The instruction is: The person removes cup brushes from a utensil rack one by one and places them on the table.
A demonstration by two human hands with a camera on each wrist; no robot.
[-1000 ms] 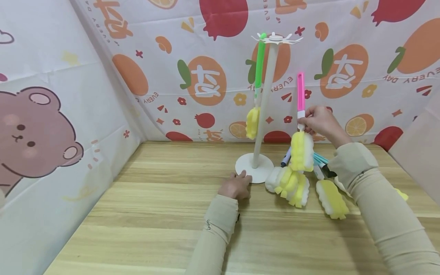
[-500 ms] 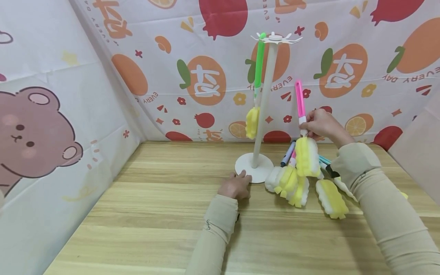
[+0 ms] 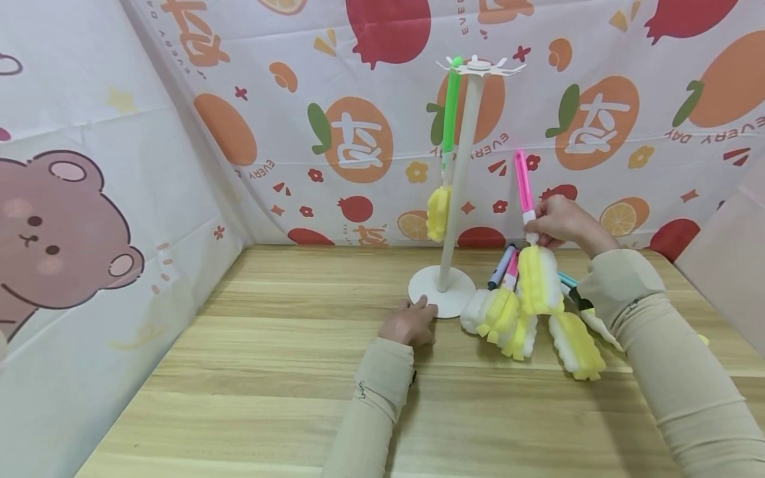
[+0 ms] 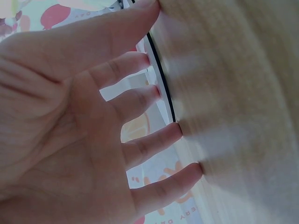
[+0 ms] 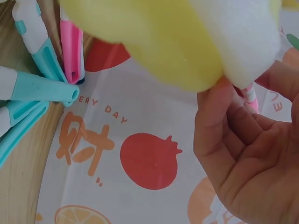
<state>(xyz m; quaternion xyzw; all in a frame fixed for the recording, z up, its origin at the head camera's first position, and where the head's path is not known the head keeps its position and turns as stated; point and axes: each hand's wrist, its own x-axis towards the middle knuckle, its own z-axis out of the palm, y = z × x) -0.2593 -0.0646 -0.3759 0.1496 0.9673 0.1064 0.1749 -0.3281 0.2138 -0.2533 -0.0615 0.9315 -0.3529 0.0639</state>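
In the head view my right hand (image 3: 562,219) pinches a pink-handled sponge brush (image 3: 540,279) by the white neck below its handle. The brush hangs with its yellow and white sponge down, over other brushes on the table. My left hand (image 3: 409,322) rests at the round base of a white rack (image 3: 443,292), its fingers spread and fingertips on the base edge and table in the left wrist view. A green-handled sponge brush (image 3: 440,212) hangs from one of the rack's top hooks. The right wrist view shows the held sponge (image 5: 187,42) close above my fingers.
Several sponge brushes lie in a pile right of the rack, among them a yellow and white sponge (image 3: 577,345). Teal handles (image 5: 46,86) and a pink handle (image 5: 71,51) point toward the printed back cloth (image 3: 370,219). A bear-print cloth (image 3: 66,232) borders the left.
My right hand has moved slightly right and down with the pink-handled brush, whose handle now leans left. The left hand and the rack stay put.
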